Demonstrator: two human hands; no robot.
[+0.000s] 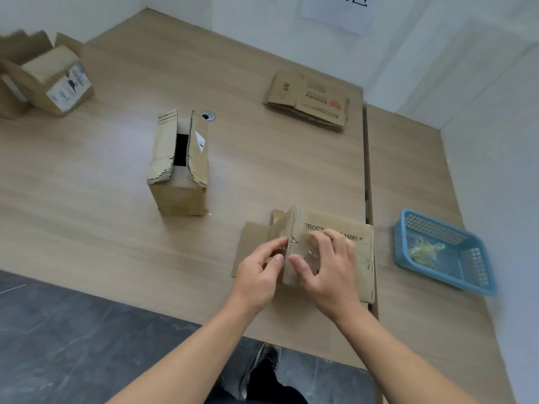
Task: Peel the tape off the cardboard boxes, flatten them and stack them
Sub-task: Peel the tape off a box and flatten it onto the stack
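Subject item: the printed box [361, 258], partly collapsed, lies at the near edge of the table [102, 199]. Its lettering is partly covered by the right hand [328, 265], so only fragments can be read.

The left hand [258, 268] has thumb and forefinger curled onto the raised fold at the box's left side and grips it there. The right hand's thumb and bent fingers pinch clear tape [308, 251] on the box top. The tape is transparent and its extent is hard to make out.

Beyond the printed box and to its left stands an open box [178, 173], its interior dark. Well beyond it lies a stack of flattened boxes [309, 103].

Just right of the printed box sits a blue basket [472, 275] holding crumpled tape scraps [425, 250].

Far to its left, more open boxes [49, 80] are blurred and cut off by the frame edge.
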